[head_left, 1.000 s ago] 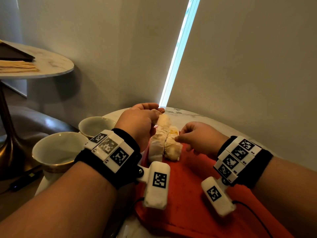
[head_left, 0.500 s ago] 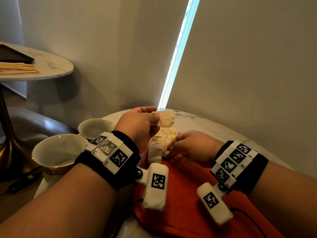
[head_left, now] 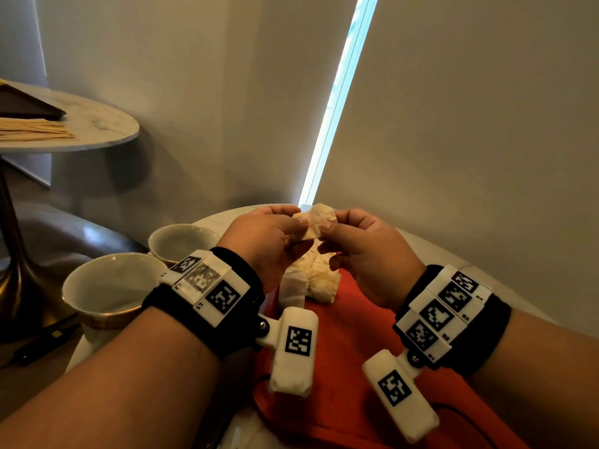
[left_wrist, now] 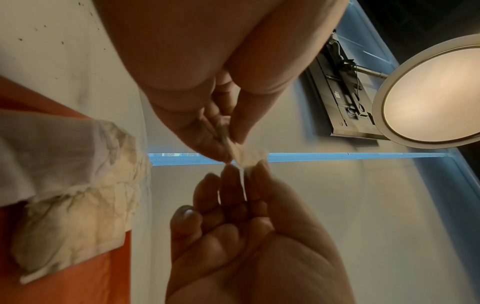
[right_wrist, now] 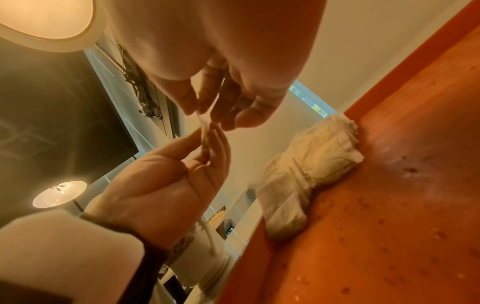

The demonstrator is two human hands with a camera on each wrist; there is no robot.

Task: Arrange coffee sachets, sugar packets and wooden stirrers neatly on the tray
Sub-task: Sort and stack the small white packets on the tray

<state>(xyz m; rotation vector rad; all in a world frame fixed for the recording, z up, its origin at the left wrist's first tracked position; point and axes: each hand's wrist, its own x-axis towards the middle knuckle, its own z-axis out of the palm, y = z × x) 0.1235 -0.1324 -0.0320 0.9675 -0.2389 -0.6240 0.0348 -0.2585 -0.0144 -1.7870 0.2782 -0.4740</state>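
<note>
I am pinching one crumpled pale packet (head_left: 313,222) between left hand (head_left: 265,241) and right hand (head_left: 366,251), raised above the tray | no print readable on it | remaining packets (head_left: 311,280) are lying below the grip at the orange tray (head_left: 350,335) far end | two cups (head_left: 110,286) are standing left.

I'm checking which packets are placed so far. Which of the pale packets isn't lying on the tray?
The packet pinched between the left hand and right hand, held up above the orange tray. The other packets lie at the tray's far end.
</note>
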